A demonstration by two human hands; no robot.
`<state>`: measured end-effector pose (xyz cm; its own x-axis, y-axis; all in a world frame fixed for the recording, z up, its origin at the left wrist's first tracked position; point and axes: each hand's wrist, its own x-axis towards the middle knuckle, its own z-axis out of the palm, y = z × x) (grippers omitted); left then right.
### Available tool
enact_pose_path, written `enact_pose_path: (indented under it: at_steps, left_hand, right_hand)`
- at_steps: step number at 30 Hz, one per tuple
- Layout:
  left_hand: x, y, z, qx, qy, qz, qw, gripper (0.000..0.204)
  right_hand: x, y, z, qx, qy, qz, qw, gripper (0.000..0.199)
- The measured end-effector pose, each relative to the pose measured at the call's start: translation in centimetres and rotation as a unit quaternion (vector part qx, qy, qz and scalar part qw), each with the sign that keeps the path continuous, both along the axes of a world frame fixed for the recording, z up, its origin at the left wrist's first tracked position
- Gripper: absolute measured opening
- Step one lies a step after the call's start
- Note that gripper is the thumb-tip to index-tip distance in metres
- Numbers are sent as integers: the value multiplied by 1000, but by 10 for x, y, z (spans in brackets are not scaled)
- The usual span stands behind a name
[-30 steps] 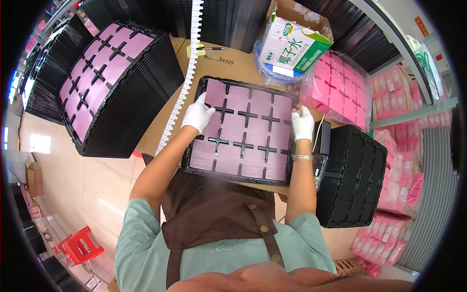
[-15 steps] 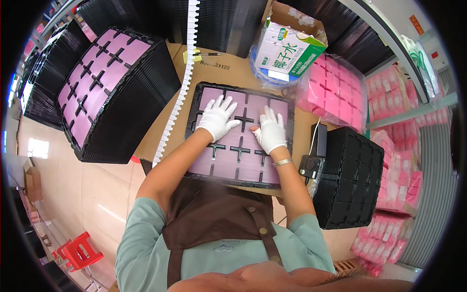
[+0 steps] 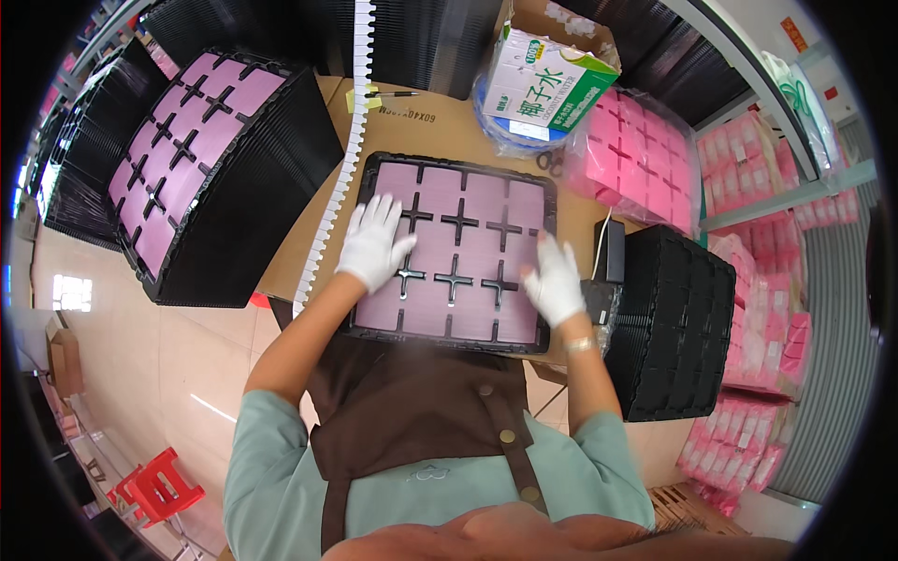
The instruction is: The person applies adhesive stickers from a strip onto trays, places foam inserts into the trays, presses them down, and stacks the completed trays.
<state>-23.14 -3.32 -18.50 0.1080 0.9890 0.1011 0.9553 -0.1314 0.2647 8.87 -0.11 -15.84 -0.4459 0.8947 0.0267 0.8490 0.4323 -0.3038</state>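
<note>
A black plastic tray (image 3: 456, 178) with a grid of twelve pale pink cards lies on the brown cardboard work surface (image 3: 440, 126) straight in front of you. To your left stands a tall stack of the same black trays (image 3: 271, 178), its top one also filled with pink cards. A white notched plastic strip (image 3: 341, 168) runs between that stack and your tray. Beyond the tray sit a white and green carton (image 3: 543, 79) and a clear bag of bright pink packets (image 3: 636, 159). To your right is another stack of empty black trays (image 3: 678, 327), with a small black box (image 3: 613, 251) just beside your tray. Shelves of pink packets (image 3: 776, 271) fill the far right.

The lower edge of the tray is cut off by your brown apron (image 3: 421, 411). The cards under your palms are hidden.

Your left hand (image 3: 374, 243), in a white glove, lies flat on the tray's left side, fingers spread, gripping nothing. Your gloved right hand (image 3: 555, 279) rests on the right side, fingers together and extended, also holding nothing; it is slightly blurred.
</note>
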Motion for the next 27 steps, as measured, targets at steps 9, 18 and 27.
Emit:
enact_pose_path:
  at_steps: [9,18,27]
  left_hand:
    - [-3,-115,30,-76,26,-123,989,94]
    - [16,-154,-8,-4,-1,-10,1000,73]
    - [-6,-139,-26,59,-182,259,947,50]
  right_hand:
    - [1,-125,-26,13,-76,47,996,91]
    - [0,-128,2,-49,-98,42,993,92]
    - [32,-76,-57,81,108,-233,963,36]
